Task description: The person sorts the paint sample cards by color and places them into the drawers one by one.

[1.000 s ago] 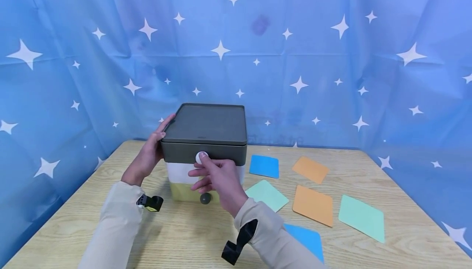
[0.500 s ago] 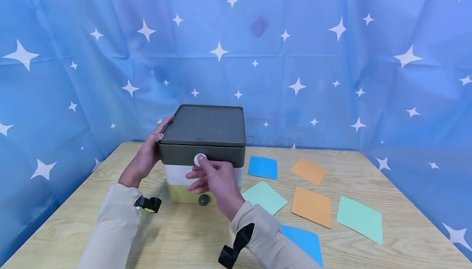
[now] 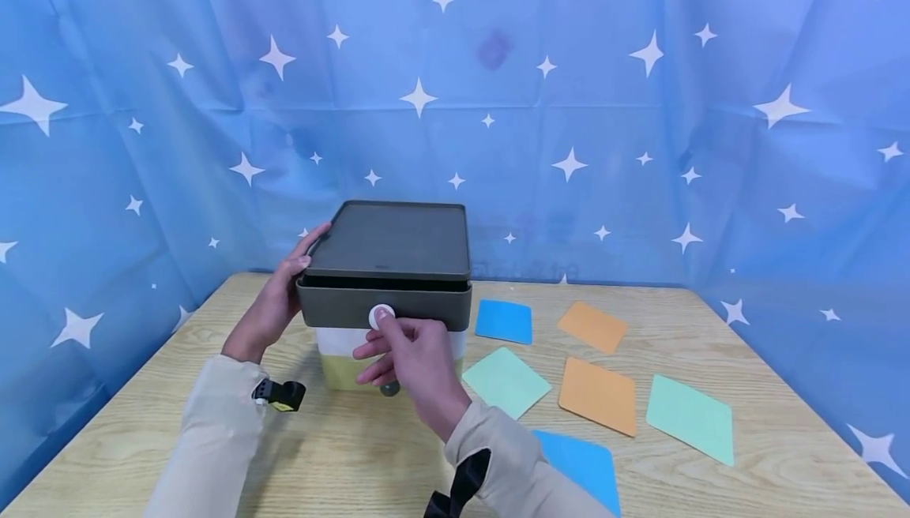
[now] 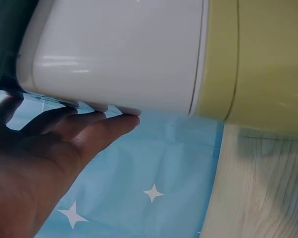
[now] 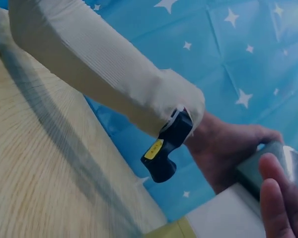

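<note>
A boxy three-tier plastic drawer unit (image 3: 394, 240), dark grey over white over yellow-green, stands left of centre on a pale wood-grain tabletop (image 3: 341, 463). The left hand (image 3: 276, 305) lies at its nine o'clock side, fingers extended and spread against the wall, probably bracing it against the pull. At six o'clock, the right hand (image 3: 426, 364) pinches the white round knob (image 3: 381, 316) on the dark grey top drawer (image 3: 334, 307), which stands slightly out, a black gap behind its front. The other fingers hang loose beneath. Flat blue cards (image 3: 504, 320), orange cards (image 3: 597, 396) and mint-green cards (image 3: 690, 419) lie spread from three to five o'clock, apparently leaving the front free for the drawer. No brand is legible; the yellow label (image 5: 154, 148) on the black wrist device (image 5: 171, 148) carries marks too small to read.
</note>
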Demonstrator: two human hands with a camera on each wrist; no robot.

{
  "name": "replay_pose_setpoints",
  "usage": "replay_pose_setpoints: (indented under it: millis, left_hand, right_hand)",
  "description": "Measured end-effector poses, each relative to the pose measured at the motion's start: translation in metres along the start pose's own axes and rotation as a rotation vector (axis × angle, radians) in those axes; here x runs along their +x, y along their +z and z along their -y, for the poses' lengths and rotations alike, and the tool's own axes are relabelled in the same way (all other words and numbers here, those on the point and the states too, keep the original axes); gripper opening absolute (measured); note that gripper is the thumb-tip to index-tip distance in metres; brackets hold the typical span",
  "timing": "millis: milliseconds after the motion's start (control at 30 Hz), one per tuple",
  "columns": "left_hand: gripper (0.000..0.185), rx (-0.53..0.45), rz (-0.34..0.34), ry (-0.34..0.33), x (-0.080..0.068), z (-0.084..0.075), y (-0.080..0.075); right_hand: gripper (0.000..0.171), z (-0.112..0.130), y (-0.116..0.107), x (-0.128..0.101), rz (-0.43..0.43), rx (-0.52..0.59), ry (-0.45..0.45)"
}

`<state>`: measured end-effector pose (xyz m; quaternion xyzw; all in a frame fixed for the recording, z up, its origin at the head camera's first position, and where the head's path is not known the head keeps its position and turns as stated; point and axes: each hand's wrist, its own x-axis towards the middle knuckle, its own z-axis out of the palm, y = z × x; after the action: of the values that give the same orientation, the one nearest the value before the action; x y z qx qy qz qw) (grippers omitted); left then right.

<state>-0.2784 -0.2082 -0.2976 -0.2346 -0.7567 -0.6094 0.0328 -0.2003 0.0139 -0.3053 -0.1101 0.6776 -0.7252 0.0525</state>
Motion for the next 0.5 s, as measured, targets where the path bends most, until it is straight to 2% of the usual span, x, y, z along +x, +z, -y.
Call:
replay_pose_setpoints:
  millis: [500]
  left_hand:
    - [0.057,0.012,-0.004,0.007,0.001,0.000,-0.002]
  right_hand:
    - [0.049,-0.001,0.003,-0.012,0.006,0.009,0.024]
